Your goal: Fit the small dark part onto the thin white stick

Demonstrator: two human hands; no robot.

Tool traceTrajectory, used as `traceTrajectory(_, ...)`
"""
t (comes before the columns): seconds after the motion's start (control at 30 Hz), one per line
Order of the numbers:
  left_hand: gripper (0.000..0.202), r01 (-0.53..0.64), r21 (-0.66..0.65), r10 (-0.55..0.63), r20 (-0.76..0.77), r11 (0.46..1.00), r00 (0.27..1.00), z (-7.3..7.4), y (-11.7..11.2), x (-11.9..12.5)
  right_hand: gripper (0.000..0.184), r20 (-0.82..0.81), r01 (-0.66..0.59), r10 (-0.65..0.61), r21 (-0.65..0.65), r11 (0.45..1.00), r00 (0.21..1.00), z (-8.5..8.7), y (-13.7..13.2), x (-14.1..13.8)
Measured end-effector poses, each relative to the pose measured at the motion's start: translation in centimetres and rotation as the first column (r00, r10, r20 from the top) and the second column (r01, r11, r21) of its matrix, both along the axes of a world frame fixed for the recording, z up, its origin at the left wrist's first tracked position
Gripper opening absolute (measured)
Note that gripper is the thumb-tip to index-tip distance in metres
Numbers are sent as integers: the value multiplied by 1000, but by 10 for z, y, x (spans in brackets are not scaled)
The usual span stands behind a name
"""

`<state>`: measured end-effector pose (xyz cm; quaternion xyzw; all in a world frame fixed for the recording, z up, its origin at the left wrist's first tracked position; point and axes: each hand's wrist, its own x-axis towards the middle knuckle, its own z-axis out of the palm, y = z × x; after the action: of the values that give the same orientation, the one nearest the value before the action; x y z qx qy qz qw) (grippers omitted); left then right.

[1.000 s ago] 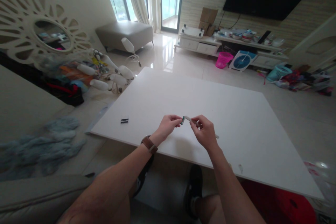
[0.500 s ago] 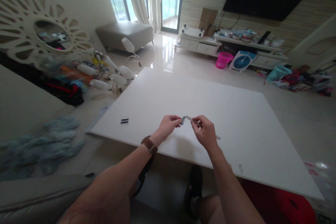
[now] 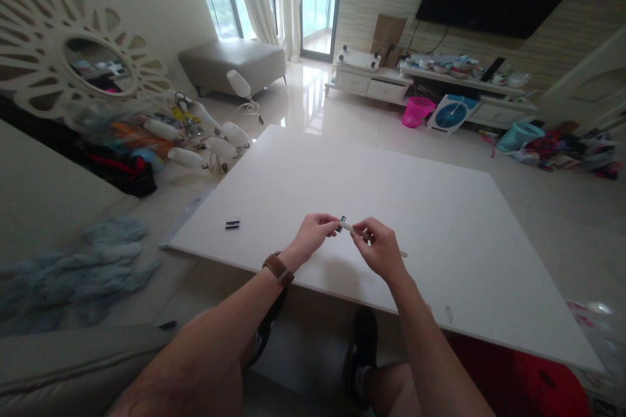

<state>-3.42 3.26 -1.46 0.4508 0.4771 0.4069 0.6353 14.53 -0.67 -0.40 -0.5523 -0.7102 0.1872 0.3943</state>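
Observation:
My left hand [image 3: 319, 227] pinches a small flat green and dark piece [image 3: 343, 218], much like a little circuit board, between thumb and fingertips above the white table [image 3: 372, 176]. In my right hand [image 3: 379, 244] is a slim pale-handled tool [image 3: 346, 226], gripped by the fingers. Its head lies across the green piece, and its thin tail sticks out behind the hand. The tool's exact kind is too small to make out. Left of my hands, two dark strips [image 3: 232, 225] rest side by side on the table.
A small clear item [image 3: 448, 314] lies near the table's front right edge. Past the table's left edge stands a chandelier with white shades [image 3: 215, 146]. A red stool-like object [image 3: 548, 381] is under the right front. Beyond are a pink basket [image 3: 418, 111] and a blue fan [image 3: 452, 113].
The tool in my right hand has shifted left and slightly down, so its head now covers the middle of the green piece. My left hand has stayed almost still.

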Motion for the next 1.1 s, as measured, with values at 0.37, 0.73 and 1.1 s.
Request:
traceTrajectory(0.37,15,7,0,-7,-1,1000,1000,-2,1,0,4,26,103,-104,26,994,994,-2,1,0)
traceTrajectory(0.73,14,10,8,-10,3,1000,1000,-1,0,0,3,32,94,-94,20,995,995,0,0,-1)
traceTrajectory(1.1,14,15,0,-15,7,1000,1000,-2,0,1,3,29,88,-89,13,996,996,0,0,-1)
